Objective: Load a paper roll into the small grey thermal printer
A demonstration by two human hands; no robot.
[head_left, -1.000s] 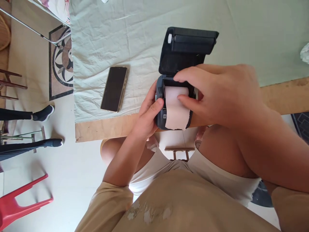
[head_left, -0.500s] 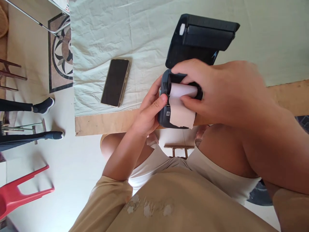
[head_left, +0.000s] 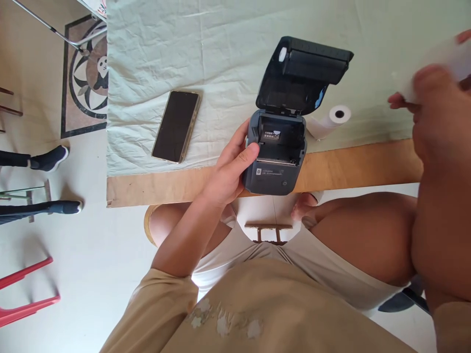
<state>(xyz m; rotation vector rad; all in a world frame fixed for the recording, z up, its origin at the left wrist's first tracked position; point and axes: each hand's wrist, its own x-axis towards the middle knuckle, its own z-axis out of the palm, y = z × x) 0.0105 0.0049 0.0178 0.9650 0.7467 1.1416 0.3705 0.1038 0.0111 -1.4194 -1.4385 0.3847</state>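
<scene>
My left hand grips the left side of a dark portable label printer, its thumb over the rim. The printer's lid is swung up, and its paper bay is empty, showing a small white label inside. Far to the right, my right hand is blurred by motion and partly cut off by the picture edge. Its fingers are around a white paper roll. A second paper roll lies on the cloth just right of the printer, its dark core hole facing right.
A smartphone lies face up on the pale green cloth, left of the printer. The table's wooden edge runs in front of my knees. On the floor at left are a red plastic chair and another person's feet.
My right hand has taken the paper roll out of the printer and moved far right with it. The roll on the cloth has come into sight. My left hand keeps its hold.
</scene>
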